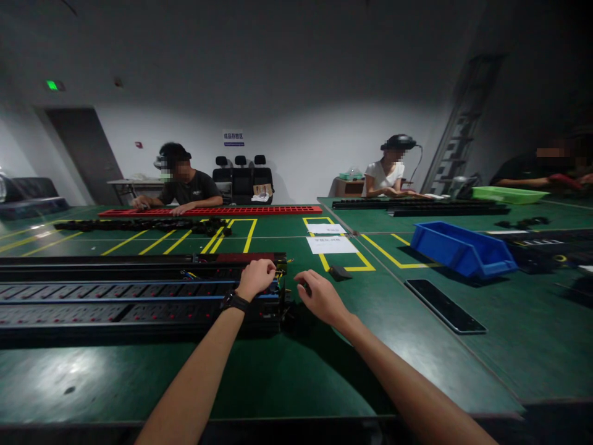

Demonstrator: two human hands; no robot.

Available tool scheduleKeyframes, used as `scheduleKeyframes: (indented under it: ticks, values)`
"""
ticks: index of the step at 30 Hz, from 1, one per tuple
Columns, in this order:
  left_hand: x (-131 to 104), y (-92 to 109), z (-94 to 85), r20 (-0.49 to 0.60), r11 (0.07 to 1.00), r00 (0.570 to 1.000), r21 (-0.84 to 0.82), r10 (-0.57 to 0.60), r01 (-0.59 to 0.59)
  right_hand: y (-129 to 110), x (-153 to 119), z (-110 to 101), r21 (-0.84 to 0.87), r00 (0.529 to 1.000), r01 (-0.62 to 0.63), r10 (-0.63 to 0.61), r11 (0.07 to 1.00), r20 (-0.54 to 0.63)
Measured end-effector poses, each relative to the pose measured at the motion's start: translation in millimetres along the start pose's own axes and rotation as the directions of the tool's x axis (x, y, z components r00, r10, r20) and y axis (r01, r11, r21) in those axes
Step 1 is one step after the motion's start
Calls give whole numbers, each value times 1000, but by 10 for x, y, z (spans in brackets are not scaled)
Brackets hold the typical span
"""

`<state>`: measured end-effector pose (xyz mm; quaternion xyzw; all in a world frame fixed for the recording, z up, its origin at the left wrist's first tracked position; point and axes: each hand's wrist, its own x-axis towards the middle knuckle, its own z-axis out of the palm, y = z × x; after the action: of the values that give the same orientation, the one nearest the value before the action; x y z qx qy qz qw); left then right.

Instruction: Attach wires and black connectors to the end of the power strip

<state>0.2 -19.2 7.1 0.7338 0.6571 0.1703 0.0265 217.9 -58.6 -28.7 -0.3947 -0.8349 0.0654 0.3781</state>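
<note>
Long black rails with rows of sockets [176, 313] lie side by side on the left of the green table. Over their right end is my left hand [256, 278], with a dark watch on the wrist. Its fingers are pinched together at small yellow wires [279, 272]; what exactly they grip is too small to tell. Just right of the rail ends, my right hand [320, 295] hangs above the table, thumb and forefinger curled toward each other, and whether anything is between them is not clear.
A blue bin [463, 250] and a phone [445, 306] are on the right. White papers [331, 245] and a small dark piece [340, 272] lie ahead. Across the table, a person works at a red rail [259, 211]; two more people are at the right.
</note>
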Motion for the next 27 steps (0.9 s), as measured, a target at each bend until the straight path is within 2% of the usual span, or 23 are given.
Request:
scheduleKeyframes:
  ticks: [6, 11, 19, 27]
  values:
    - [-62, 62, -24, -8, 998, 998, 22, 56, -56, -20, 0, -4, -18, 1000, -13, 13, 1000, 13]
    - [-40, 36, -9, -19, 997, 997, -2, 78, -78, -35, 4, -16, -28, 1000, -17, 18, 999, 23]
    - [9, 1, 37, -37, 998, 997, -17, 61, -62, -41, 3, -22, -17, 999, -24, 25, 1000, 28]
    - [10, 0, 63, 18, 963, 966, -89, 258, -256, -21, -2, -1, -19, 999, -13, 14, 1000, 35]
